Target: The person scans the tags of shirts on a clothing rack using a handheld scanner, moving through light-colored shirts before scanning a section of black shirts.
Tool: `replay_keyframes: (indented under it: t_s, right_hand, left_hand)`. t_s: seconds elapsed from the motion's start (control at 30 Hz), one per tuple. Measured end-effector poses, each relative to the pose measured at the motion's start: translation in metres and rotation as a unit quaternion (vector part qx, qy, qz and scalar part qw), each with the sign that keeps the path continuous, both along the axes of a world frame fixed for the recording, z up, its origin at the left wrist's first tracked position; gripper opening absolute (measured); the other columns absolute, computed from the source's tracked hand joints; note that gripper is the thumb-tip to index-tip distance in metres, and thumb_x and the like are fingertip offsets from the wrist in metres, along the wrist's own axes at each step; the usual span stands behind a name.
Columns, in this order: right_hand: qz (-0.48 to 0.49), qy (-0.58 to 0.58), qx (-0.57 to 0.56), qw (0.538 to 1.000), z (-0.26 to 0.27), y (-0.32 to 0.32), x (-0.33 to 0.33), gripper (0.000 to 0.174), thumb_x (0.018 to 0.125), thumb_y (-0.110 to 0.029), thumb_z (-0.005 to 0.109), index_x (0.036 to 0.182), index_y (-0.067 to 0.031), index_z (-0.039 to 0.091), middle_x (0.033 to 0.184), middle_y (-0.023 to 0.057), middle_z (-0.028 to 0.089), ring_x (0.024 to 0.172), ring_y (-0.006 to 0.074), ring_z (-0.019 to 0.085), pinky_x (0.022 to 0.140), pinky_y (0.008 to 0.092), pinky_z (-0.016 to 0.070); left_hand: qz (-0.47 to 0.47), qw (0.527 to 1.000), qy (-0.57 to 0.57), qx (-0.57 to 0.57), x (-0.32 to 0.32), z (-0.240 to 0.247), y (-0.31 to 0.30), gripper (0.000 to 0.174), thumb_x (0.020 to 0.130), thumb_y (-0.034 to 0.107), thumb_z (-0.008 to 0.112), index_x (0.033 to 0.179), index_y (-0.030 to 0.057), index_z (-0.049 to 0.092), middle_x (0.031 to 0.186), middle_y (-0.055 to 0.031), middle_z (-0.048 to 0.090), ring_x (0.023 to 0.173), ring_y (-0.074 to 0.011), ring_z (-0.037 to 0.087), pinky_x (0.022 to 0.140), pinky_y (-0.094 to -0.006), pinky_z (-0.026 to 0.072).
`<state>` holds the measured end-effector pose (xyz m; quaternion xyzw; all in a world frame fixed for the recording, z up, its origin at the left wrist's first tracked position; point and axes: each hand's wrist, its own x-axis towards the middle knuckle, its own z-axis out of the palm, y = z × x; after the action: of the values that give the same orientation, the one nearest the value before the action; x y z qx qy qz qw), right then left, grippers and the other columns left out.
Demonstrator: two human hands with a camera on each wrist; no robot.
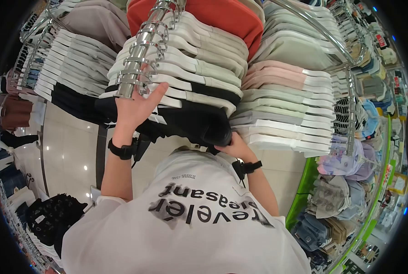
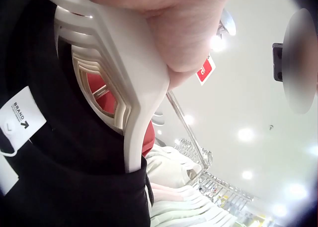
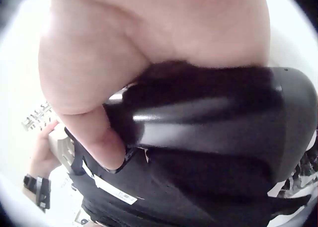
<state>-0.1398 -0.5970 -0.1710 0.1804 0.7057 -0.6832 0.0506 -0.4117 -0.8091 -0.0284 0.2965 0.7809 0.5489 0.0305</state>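
Observation:
My left hand [image 1: 137, 106] grips the white hanger [image 2: 134, 73] at the front of the rail, close under its chrome end. A black T-shirt [image 1: 176, 121] hangs from this hanger, and a white paper tag [image 2: 22, 115] shows at its neck. My right hand [image 1: 239, 148] holds a glossy black handheld device [image 3: 208, 113] with a smooth barrel that widens at one end. In the right wrist view, the device lies across the front of the black shirt, with my thumb [image 3: 112, 147] along its side.
The chrome rail [image 1: 142, 57] carries several shirts on white hangers behind the black one. Further racks of pale shirts [image 1: 286, 109] and grey shirts [image 1: 76, 59] stand close on both sides. Tiled floor [image 1: 71, 150] shows below, and shelves of folded clothes [image 1: 327, 196] line the right.

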Motion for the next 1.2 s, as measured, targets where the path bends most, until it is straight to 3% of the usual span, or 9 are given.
replay_keyframes:
  t_s: [0.17, 0.33, 0.43, 0.63, 0.7, 0.77, 0.97, 1.07, 1.2]
  right_hand:
    - [0.03, 0.025, 0.061, 0.997, 0.023, 0.002, 0.026, 0.041, 0.079, -0.009, 0.086, 0.116, -0.0001, 0.07, 0.105, 0.0091, 0.076, 0.094, 0.0156, 0.068, 0.089, 0.0335, 0.0551]
    - [-0.014, 0.033, 0.033, 0.999, 0.035, 0.006, 0.04, 0.042, 0.077, -0.006, 0.087, 0.115, -0.0012, 0.071, 0.102, 0.0087, 0.076, 0.094, 0.0149, 0.068, 0.088, 0.0337, 0.0554]
    - [-0.038, 0.053, 0.086, 0.994, 0.049, 0.009, 0.043, 0.045, 0.076, -0.004, 0.088, 0.117, -0.0012, 0.07, 0.105, 0.0079, 0.076, 0.095, 0.0144, 0.068, 0.088, 0.0332, 0.0551]
    - [-0.125, 0.083, 0.082, 0.985, 0.076, 0.016, 0.041, 0.05, 0.076, -0.002, 0.088, 0.122, -0.0004, 0.067, 0.108, 0.0061, 0.074, 0.098, 0.0137, 0.067, 0.089, 0.0325, 0.0546]
    - [-0.208, 0.082, 0.044, 0.974, 0.082, 0.011, 0.033, 0.046, 0.079, 0.0, 0.086, 0.121, -0.0005, 0.066, 0.108, 0.005, 0.073, 0.098, 0.0134, 0.067, 0.089, 0.0317, 0.0546]
    - [-0.208, 0.091, 0.008, 0.974, 0.081, 0.011, 0.019, 0.042, 0.081, 0.003, 0.084, 0.119, -0.0008, 0.066, 0.108, 0.0044, 0.072, 0.097, 0.013, 0.066, 0.088, 0.0309, 0.0545]
    - [-0.169, 0.112, 0.054, 0.978, 0.069, 0.007, -0.007, 0.045, 0.079, -0.003, 0.088, 0.118, -0.0003, 0.066, 0.106, 0.0053, 0.073, 0.098, 0.0152, 0.067, 0.09, 0.0323, 0.0541]
    - [-0.154, 0.113, 0.065, 0.979, 0.026, 0.007, 0.011, 0.058, 0.075, -0.004, 0.09, 0.126, -0.0025, 0.063, 0.117, 0.0059, 0.07, 0.104, 0.0175, 0.066, 0.094, 0.0346, 0.0534]
    - [-0.111, 0.138, -0.031, 0.984, 0.037, 0.007, 0.009, 0.077, 0.073, 0.0, 0.089, 0.142, -0.0042, 0.054, 0.134, 0.0065, 0.064, 0.119, 0.0186, 0.061, 0.103, 0.0346, 0.0491]
  left_hand:
    - [-0.011, 1.0, -0.014, -0.026, 0.002, 0.008, -0.005, 0.077, 0.083, 0.022, 0.088, 0.146, -0.0028, 0.053, 0.14, -0.0133, 0.062, 0.124, -0.0209, 0.061, 0.107, -0.0365, 0.048]
    - [-0.08, 0.996, -0.022, -0.034, -0.003, 0.007, -0.017, 0.092, 0.08, 0.02, 0.089, 0.156, -0.0007, 0.042, 0.155, -0.014, 0.052, 0.141, -0.0246, 0.05, 0.117, -0.0392, 0.0404]
    - [-0.102, 0.991, -0.044, -0.076, -0.003, 0.016, -0.022, 0.098, 0.079, 0.021, 0.088, 0.159, 0.0, 0.037, 0.159, -0.0148, 0.047, 0.146, -0.0263, 0.044, 0.119, -0.0401, 0.0377]
    - [-0.119, 0.987, -0.014, -0.104, -0.002, 0.021, -0.025, 0.1, 0.076, 0.022, 0.086, 0.16, 0.0, 0.036, 0.161, -0.0163, 0.044, 0.148, -0.0285, 0.042, 0.121, -0.0409, 0.035]
    - [-0.125, 0.989, -0.018, -0.077, -0.004, 0.018, -0.026, 0.1, 0.075, 0.02, 0.085, 0.16, 0.0011, 0.036, 0.16, -0.0162, 0.044, 0.148, -0.0284, 0.042, 0.12, -0.041, 0.0348]
    - [-0.144, 0.986, 0.024, -0.084, -0.007, 0.017, -0.027, 0.103, 0.075, 0.016, 0.088, 0.161, 0.0033, 0.033, 0.159, -0.0155, 0.046, 0.143, -0.023, 0.047, 0.116, -0.0375, 0.0391]
    - [-0.144, 0.982, 0.011, -0.122, -0.008, 0.022, -0.029, 0.102, 0.075, 0.02, 0.087, 0.161, 0.002, 0.035, 0.16, -0.0173, 0.045, 0.147, -0.0257, 0.042, 0.12, -0.0389, 0.0337]
    - [-0.154, 0.979, 0.048, -0.123, -0.012, 0.02, -0.031, 0.101, 0.076, 0.022, 0.087, 0.161, 0.0017, 0.036, 0.16, -0.0177, 0.044, 0.147, -0.027, 0.043, 0.12, -0.0386, 0.0336]
    - [-0.156, 0.981, 0.02, -0.111, -0.01, 0.019, -0.031, 0.101, 0.076, 0.016, 0.082, 0.162, -0.0013, 0.032, 0.16, -0.0177, 0.043, 0.148, -0.029, 0.04, 0.123, -0.0406, 0.0289]
